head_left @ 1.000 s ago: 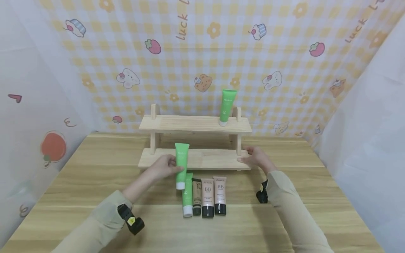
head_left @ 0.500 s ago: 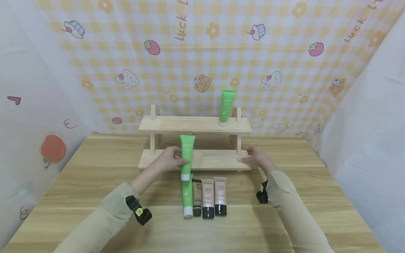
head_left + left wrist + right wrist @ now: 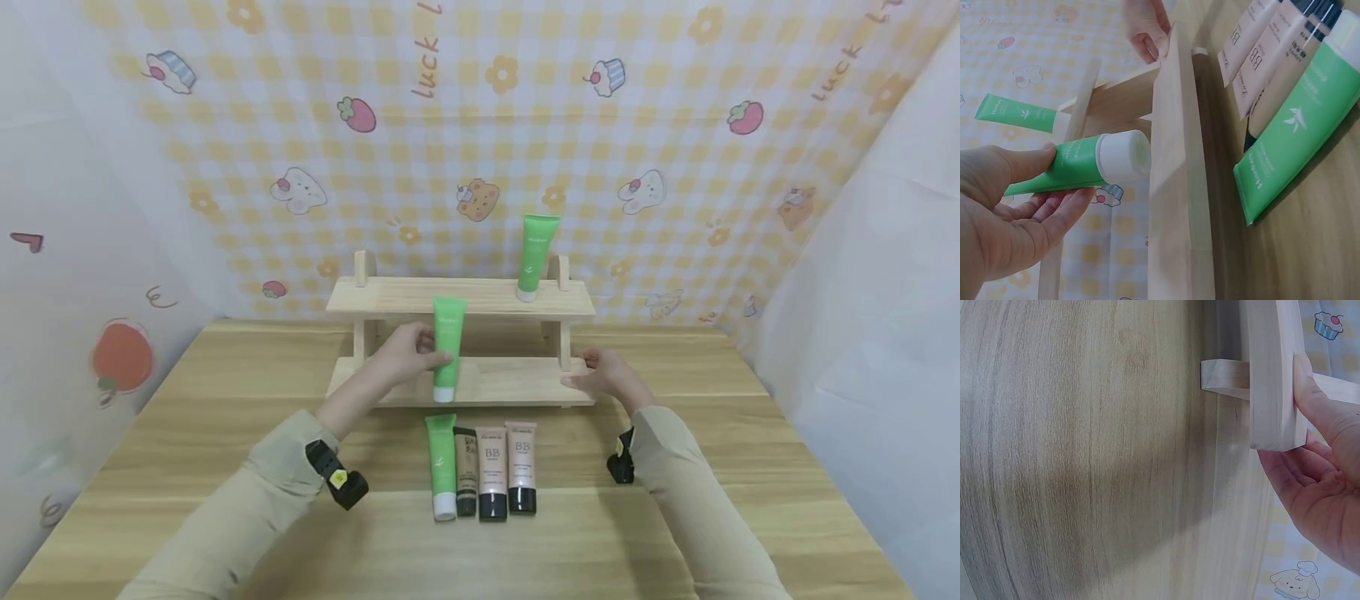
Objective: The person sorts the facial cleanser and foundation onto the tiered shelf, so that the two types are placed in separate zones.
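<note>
My left hand point(image 3: 405, 354) pinches a green squeeze tube point(image 3: 449, 333) between thumb and fingers, its white cap point(image 3: 1124, 156) pointing down. The tube is in front of a two-tier wooden display shelf point(image 3: 510, 385), overlapping both boards in the head view. My right hand point(image 3: 606, 375) grips the right end of the lower board, thumb point(image 3: 1313, 390) on top and fingers around the end and below. Another green tube point(image 3: 537, 257) stands cap-down at the right of the upper board point(image 3: 435, 292).
On the wooden table point(image 3: 300, 533), before the shelf, lie a green tube point(image 3: 442, 458), a slim brownish tube with a dark cap point(image 3: 467, 468) and two pink BB cream tubes point(image 3: 492, 467) with black caps, side by side. A checked cloth point(image 3: 480, 150) hangs behind.
My left hand has lifted the green tube up and slightly right, from over the tubes on the table to in front of the shelf. The right hand stays on the lower board.
</note>
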{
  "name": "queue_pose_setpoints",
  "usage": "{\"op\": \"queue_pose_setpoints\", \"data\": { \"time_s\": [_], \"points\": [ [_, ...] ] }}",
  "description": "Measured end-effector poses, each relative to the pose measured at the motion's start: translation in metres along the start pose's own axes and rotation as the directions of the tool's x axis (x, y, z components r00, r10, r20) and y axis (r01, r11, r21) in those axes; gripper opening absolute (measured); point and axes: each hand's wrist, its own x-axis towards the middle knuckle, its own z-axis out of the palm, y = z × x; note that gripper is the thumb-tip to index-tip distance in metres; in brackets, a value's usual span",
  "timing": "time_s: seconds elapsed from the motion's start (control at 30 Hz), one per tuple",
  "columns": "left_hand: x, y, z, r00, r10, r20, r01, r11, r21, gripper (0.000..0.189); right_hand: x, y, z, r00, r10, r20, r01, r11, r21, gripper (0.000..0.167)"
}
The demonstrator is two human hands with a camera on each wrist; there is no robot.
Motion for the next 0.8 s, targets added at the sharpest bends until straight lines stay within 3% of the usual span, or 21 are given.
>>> {"op": "queue_pose_setpoints", "data": {
  "time_s": [0.3,0.6,0.8],
  "points": [
    [0.005,0.013,-0.01,1.0,0.014,-0.013,-0.014,1.0,0.027,0.055,-0.007,-0.003,-0.004,1.0,-0.01,0.017,0.01,1.0,-0.016,0.085],
    [0.014,0.026,-0.019,0.998,0.039,-0.04,-0.037,0.998,0.059,0.052,-0.002,0.0,0.002,1.0,-0.011,0.0,0.011,1.0,0.014,0.071],
    [0.025,0.036,-0.022,0.995,0.059,-0.075,-0.059,0.998,0.003,0.051,-0.001,-0.001,0.002,1.0,-0.002,-0.002,0.002,1.0,0.025,0.069]
  ]
}}
